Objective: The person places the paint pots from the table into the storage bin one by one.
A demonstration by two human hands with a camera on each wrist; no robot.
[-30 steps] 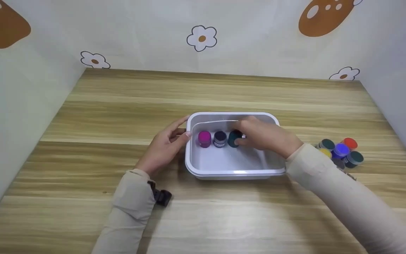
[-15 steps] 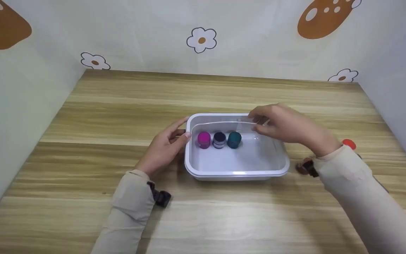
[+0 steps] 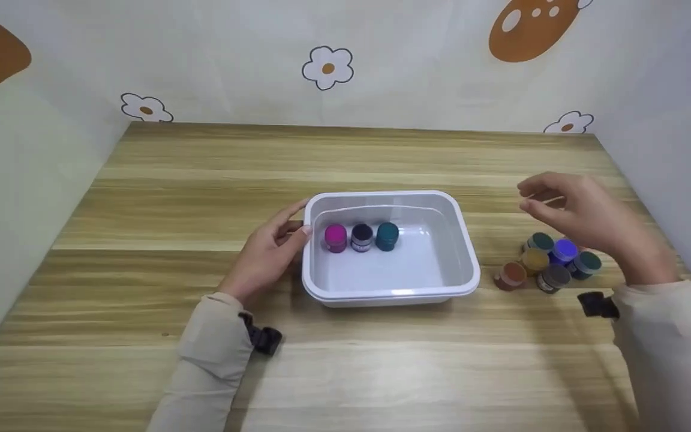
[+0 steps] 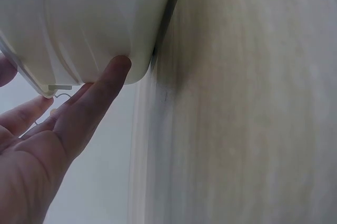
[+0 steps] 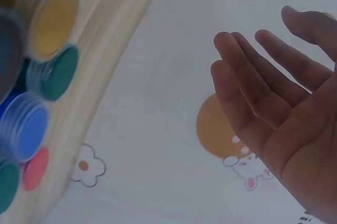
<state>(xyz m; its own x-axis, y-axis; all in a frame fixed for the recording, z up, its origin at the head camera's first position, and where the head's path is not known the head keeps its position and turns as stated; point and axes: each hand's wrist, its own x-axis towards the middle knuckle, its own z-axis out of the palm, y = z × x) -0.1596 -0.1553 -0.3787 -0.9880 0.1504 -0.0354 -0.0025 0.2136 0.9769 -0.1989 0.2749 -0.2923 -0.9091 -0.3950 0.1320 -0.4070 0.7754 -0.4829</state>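
Note:
My left hand (image 3: 264,258) holds the left side of a white plastic tub (image 3: 471,276), its thumb over the rim and its fingers along the outer wall (image 4: 105,2). Inside the tub, a magenta paint jar (image 3: 335,238), a dark paint jar (image 3: 361,238) and a teal paint jar (image 3: 387,236) stand in a row. Off to the right, my right hand (image 3: 591,216) hovers above the table with loosely bent fingers and nothing in them. Close to it is a cluster of paint jars, including yellow (image 3: 534,262), blue (image 3: 563,251), brown (image 3: 510,275) and grey (image 3: 554,278) ones.
Two green jars (image 3: 586,264) belong to the same cluster, and a red one (image 5: 36,168) shows in the right wrist view. The wooden table (image 3: 201,180) is bounded by a pale, flower-printed backdrop (image 3: 231,60) at the back and sides.
My right hand has let go of the teal jar inside the tub and moved out to the right, above the cluster. My left hand has stayed at the tub's side.

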